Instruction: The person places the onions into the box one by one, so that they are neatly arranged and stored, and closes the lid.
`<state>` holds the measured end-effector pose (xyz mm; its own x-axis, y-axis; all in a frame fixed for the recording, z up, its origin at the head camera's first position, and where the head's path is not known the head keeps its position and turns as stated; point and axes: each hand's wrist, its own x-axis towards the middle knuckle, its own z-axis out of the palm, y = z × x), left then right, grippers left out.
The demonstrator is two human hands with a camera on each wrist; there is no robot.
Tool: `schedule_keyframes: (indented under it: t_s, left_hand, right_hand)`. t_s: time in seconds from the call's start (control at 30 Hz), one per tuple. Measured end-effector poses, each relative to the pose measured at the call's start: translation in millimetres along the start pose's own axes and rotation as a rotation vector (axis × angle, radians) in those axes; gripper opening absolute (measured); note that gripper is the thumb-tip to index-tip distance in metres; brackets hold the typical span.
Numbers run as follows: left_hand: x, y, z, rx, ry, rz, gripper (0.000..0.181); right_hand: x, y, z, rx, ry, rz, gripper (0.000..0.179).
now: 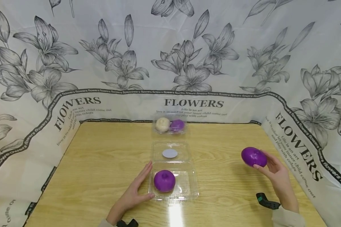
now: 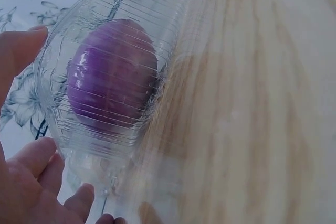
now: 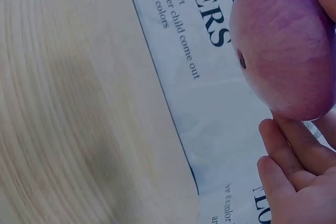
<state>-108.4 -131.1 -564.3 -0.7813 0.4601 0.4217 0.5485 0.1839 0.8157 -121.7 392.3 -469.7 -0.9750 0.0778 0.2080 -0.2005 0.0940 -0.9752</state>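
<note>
An opened clear plastic clamshell box (image 1: 187, 186) lies on the table, its lid (image 1: 156, 151) folded back and bearing a white oval label. In the left side of its base sits a glossy purple onion-shaped ball (image 1: 164, 181); the left wrist view shows it through the ribbed wall. My left hand (image 1: 136, 190) is at the box's left side, thumb and fingers spread along the edge. Well to the right, above the table, my right hand (image 1: 278, 176) grips a second purple onion-shaped ball (image 1: 254, 156) between thumb and fingers. In the right wrist view, that ball has a small dark hole.
At the back of the table (image 1: 108, 151) stands a closed clear box (image 1: 169, 132) with a cream ball (image 1: 162, 125) and a purple ball (image 1: 177, 125) side by side. White floral cloth (image 1: 130, 107) walls in the table behind and along both sides.
</note>
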Motion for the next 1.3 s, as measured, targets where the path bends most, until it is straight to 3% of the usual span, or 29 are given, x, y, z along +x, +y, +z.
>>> schedule_keyframes:
  t_s: [0.6,0.77,1.1,1.3]
  left_hand:
    - [-0.5,2.0,0.6,0.001,0.007,-0.003,0.094]
    - [-0.8,1.9,0.6,-0.004,0.009,0.0,0.094]
    - [-1.8,-0.1,2.6,-0.001,0.01,0.007,0.094]
    - [-1.8,-1.4,1.9,-0.004,0.018,0.011,0.093]
  right_hand:
    - [-8.8,-58.2,67.6,0.02,-0.022,-0.119,0.071]
    - [-12.2,-67.2,88.9,0.01,-0.063,-0.197,0.072]
    - [-28.1,-66.5,138.2,-0.273,-0.148,-0.25,0.078]
    - [-36.7,-49.2,167.7,-0.331,-0.202,-0.257,0.076]
